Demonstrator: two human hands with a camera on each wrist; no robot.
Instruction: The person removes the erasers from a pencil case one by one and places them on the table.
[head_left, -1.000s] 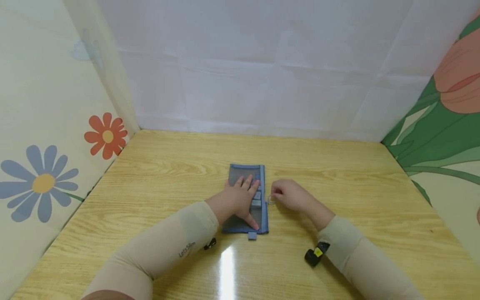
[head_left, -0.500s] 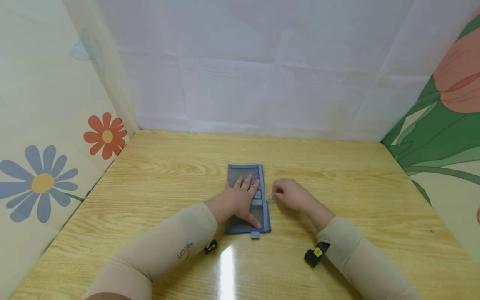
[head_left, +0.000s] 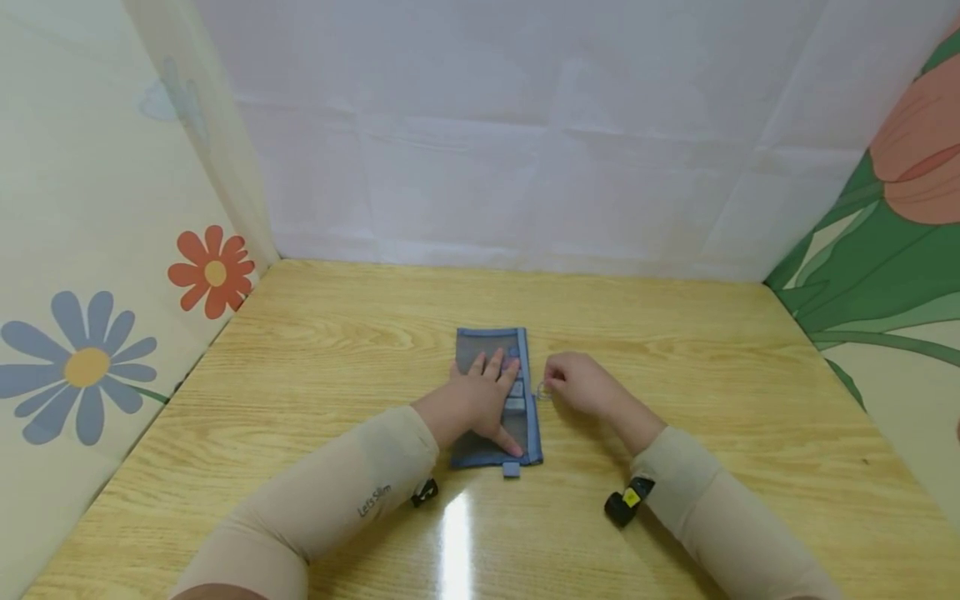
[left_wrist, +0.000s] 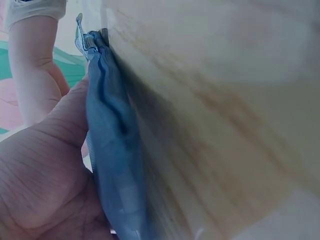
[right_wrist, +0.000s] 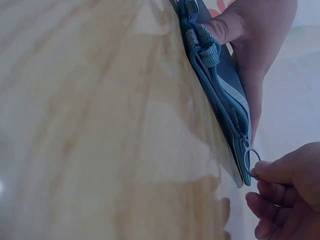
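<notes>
— Where is the pouch (head_left: pixel 491 398)?

— Flat on the worktop (head_left: pixel 675 350), near the middle, its long side running away from me. It's a blue mesh pouch with a small tab (head_left: pixel 511 470) sticking out at the near end.

— And your left hand (head_left: pixel 480 400)?

— It lies palm down on the pouch, fingers (head_left: pixel 497 364) straight and spread, pressing it to the wood. The thumb reaches toward the near right corner. In the left wrist view the pouch (left_wrist: pixel 112 150) is squeezed between my palm (left_wrist: pixel 45 175) and the worktop (left_wrist: pixel 225 110).

— What is the right hand (head_left: pixel 581 385) doing?

— It sits just beside the pouch's right edge. My fingers (right_wrist: pixel 272 172) are curled, thumb and forefinger pinching the thin metal ring (right_wrist: pixel 252 160) of the zipper pull. From the head view the ring (head_left: pixel 542 392) shows just off the pouch's edge, about halfway along it.

— Can you tell if the zip is open?

— No. In the right wrist view I see the zip line along the pouch (right_wrist: pixel 225 95) edge and a knotted cord (right_wrist: pixel 202 47) near the far end, under my left hand's fingertip (right_wrist: pixel 225 25), but not how far the slider has gone.

— Anything else around?

— Flowered panels stand left (head_left: pixel 97 250) and right (head_left: pixel 885 233), a white sheet (head_left: pixel 487 125) behind. A small black device (head_left: pixel 624 502) hangs at my right sleeve's cuff, and another (head_left: pixel 423 493) at the left.
</notes>
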